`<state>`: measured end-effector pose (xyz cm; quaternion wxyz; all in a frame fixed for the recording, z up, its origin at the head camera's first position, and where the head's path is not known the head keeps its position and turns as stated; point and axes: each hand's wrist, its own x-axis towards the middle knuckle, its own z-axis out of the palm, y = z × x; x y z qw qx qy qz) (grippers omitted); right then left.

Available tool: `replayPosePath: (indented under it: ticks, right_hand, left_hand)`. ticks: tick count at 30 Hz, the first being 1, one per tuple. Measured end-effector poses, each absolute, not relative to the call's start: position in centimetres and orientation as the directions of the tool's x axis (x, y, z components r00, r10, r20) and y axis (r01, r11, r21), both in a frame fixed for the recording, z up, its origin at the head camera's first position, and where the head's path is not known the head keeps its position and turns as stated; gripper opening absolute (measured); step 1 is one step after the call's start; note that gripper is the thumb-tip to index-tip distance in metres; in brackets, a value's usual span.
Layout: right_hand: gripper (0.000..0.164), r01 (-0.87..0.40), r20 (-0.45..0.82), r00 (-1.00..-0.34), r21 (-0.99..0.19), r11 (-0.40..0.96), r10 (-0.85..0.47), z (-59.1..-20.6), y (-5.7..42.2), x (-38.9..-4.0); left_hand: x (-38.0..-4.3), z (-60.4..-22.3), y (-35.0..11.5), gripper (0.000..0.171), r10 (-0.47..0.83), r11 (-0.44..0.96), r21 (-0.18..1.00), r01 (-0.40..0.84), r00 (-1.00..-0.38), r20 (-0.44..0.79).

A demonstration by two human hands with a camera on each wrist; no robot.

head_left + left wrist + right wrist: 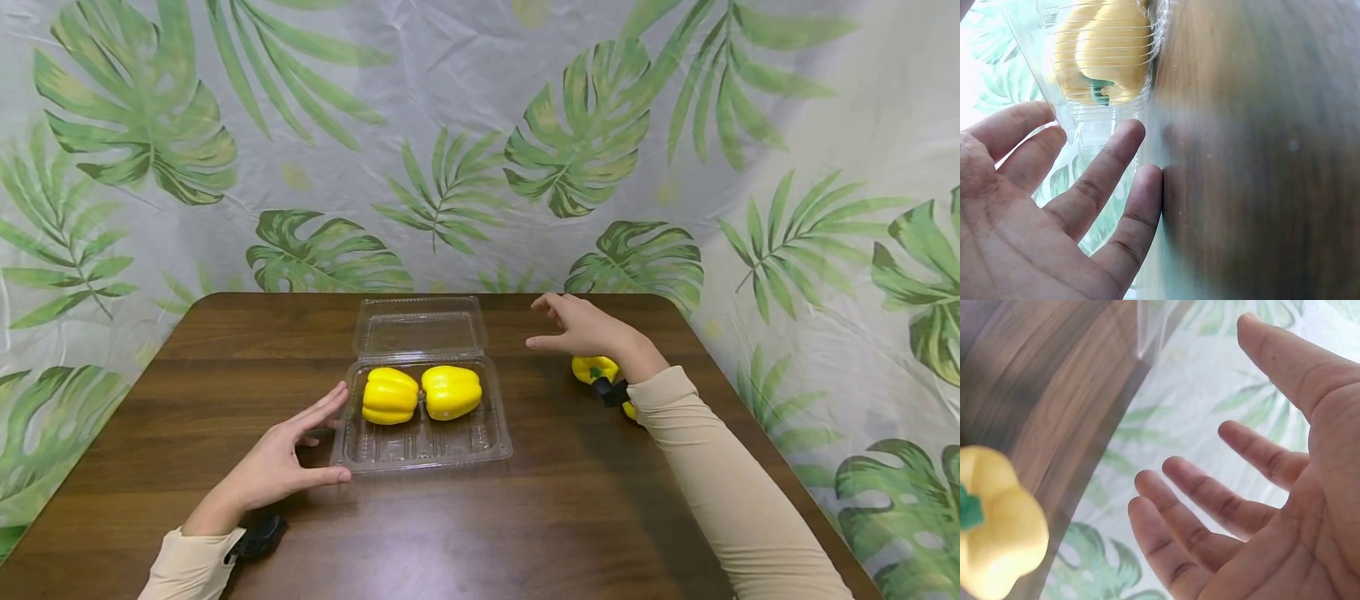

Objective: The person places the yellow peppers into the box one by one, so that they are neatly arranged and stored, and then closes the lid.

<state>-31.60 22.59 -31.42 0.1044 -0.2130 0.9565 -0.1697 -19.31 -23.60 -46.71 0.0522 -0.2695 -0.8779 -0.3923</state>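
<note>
A clear plastic clamshell box (420,454) lies on the table with its lid (420,325) tipped back. Inside its base are two yellow bell peppers, one on the left (390,396) and one on the right (451,392). My left hand (281,462) is spread at the box's left side, fingertips right at the wall and thumb by the near corner. In the left wrist view a pepper (1113,50) shows through the ribbed wall. My right hand (585,327), fingers loosely bent and holding nothing, is raised above the table, right of the lid. Another yellow pepper (1004,525) lies below it.
Beneath my right wrist, a bit of yellow (630,410) shows beside the pepper (592,367), mostly hidden by the sleeve and wrist camera. The brown wooden table (450,542) ends at a leaf-patterned curtain (465,167) behind it.
</note>
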Motion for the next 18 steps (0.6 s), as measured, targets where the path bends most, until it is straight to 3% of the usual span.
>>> replayPosePath:
  ticks: [18]
  right_hand:
    - [0.082, -0.187, -0.173, -0.953, -0.315, 0.930, -0.250, -31.8, 28.1, -31.3]
  left_hand:
    - [-19.3, -46.7, -23.6, 0.102, 0.437, 0.545, 0.665, 0.511, -0.850, 0.295]
